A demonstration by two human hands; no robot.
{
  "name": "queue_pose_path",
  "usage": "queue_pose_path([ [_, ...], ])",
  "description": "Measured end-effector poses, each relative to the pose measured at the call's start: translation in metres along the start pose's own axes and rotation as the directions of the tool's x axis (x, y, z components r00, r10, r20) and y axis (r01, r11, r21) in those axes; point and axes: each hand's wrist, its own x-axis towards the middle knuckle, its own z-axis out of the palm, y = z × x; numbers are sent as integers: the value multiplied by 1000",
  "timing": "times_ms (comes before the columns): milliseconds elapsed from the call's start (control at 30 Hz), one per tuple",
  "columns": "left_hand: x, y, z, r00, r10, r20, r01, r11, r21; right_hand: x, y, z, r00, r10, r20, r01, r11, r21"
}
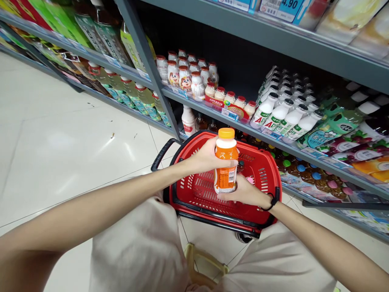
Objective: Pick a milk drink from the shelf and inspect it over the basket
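Observation:
An orange-labelled drink bottle [225, 162] with an orange cap is held upright over the red shopping basket [270, 170]. Around its upper body wraps my left hand [209, 156], the thumb lying across the front label. Lower down, my right hand [240, 190] grips the bottle near its base from the right, and a dark band circles that wrist. Inside the basket, a dark bottle cap and something pink show partly behind my right hand; the rest of these items is hidden.
Small white red-capped bottles [185, 77] and white black-capped bottles [269, 107] stand on the shelf ahead. Larger drink bottles [142, 99] line the lower shelf at left. Pale tiled floor [75, 142] extends left. A yellowish stool [206, 261] shows between my legs.

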Motion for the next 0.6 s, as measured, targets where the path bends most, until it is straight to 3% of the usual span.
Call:
queue_pose_path([
  [600, 2, -7, -2, 1000, -5, -16, 5, 1000, 11, 0, -1, 1, 1000, -4, 4, 4, 1000, 1],
])
